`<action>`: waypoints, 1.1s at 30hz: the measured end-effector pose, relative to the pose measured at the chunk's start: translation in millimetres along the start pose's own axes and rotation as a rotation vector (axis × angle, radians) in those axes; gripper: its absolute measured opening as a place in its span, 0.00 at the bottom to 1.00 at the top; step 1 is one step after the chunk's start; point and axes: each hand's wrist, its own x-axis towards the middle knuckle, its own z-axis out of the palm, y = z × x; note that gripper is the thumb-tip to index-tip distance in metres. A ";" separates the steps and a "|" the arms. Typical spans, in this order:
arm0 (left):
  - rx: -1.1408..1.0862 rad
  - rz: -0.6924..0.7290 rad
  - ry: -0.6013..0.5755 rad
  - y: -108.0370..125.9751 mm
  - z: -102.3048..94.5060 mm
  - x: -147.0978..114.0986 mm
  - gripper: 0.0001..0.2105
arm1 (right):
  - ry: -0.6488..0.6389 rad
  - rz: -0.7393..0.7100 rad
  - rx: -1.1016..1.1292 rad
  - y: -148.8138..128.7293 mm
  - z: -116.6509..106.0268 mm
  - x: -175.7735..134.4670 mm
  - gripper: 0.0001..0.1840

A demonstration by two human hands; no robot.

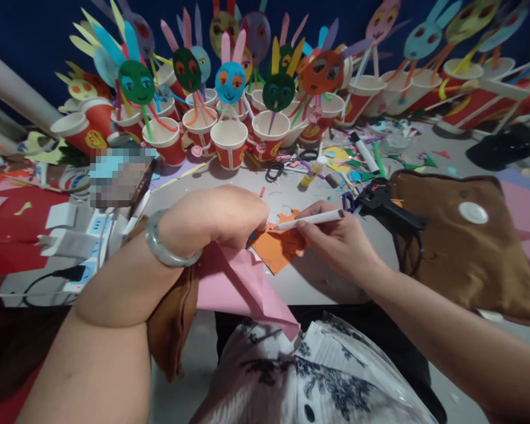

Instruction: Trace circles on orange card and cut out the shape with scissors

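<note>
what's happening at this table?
Someone is working on orange paper with bare hands. The right hand holds a white marker, its tip at the paper. The left hand is bent down at the paper's left side; its fingertips are too hidden to tell the grip. Pink paper hangs over the table edge. Behind stand red-and-white paper cups, many holding long-eared face figures. A black glue gun lies to the right.

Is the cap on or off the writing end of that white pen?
Off. The white pen in the right hand shows a narrow, bare tip at the orange paper.
</note>
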 end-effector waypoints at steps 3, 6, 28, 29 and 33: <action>-0.034 0.021 -0.003 -1.8 -2.4 -1.0 0.16 | 0.177 -0.097 0.024 0.6 -6.6 -0.3 0.10; -0.058 0.064 0.009 -5.2 -2.8 -0.4 0.16 | 0.147 -0.220 -0.014 -1.0 -13.1 -1.2 0.16; -0.044 -0.030 0.382 -3.3 28.3 38.6 0.10 | -0.036 -0.059 -1.208 -14.1 -105.5 83.3 0.20; -0.055 -0.065 0.438 -5.0 27.8 39.7 0.10 | -0.044 -0.043 -1.242 -15.1 -101.6 90.2 0.20; -0.093 -0.255 0.609 -10.3 25.8 44.6 0.11 | -0.062 -0.005 -1.331 -15.6 -91.8 110.9 0.19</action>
